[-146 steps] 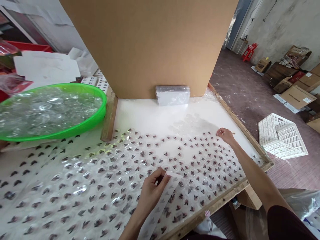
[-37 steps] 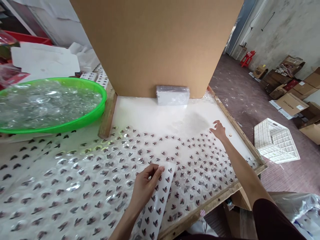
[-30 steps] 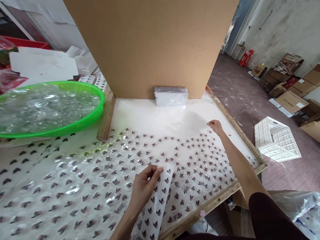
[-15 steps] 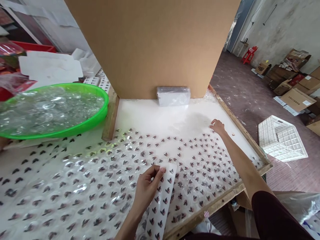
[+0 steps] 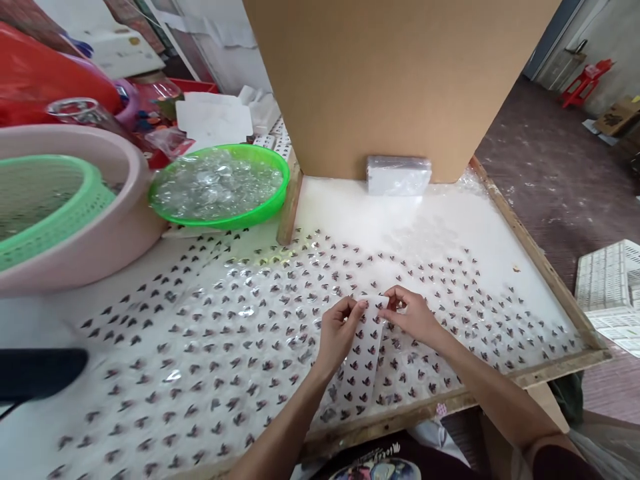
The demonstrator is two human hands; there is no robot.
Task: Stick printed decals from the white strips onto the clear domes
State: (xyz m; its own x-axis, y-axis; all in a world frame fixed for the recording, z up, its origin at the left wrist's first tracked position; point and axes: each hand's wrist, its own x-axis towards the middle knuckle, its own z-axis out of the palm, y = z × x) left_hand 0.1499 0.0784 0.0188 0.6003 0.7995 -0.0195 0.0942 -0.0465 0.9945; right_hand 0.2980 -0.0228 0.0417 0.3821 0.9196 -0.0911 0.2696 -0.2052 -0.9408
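Note:
A long white sticker strip (image 5: pixel 363 367) printed with rows of small dark-and-pink motifs hangs upright toward me over the table. My left hand (image 5: pixel 337 333) pinches its top left corner between thumb and fingers. At the top right corner my right hand (image 5: pixel 413 317) is closed, thumb and forefinger pressed on the strip's edge; whether a single sticker is lifted there is too small to tell. All around lie clear round plastic pieces (image 5: pixel 245 310), many bearing the same motif, spread over the white tabletop (image 5: pixel 345 210).
A green basin (image 5: pixel 250 219) of clear plastic pieces stands left, beside a pink tub (image 5: pixel 125 233) with a green basket (image 5: pixel 95 193). A large cardboard box (image 5: pixel 400 87) blocks the back, a wrapped stack (image 5: pixel 399 177) before it. Wooden rails (image 5: pixel 540 260) edge the table.
My right hand has come back from the table's far right to the top of the strip and closed there. My view has turned left, bringing the pink tub into sight.

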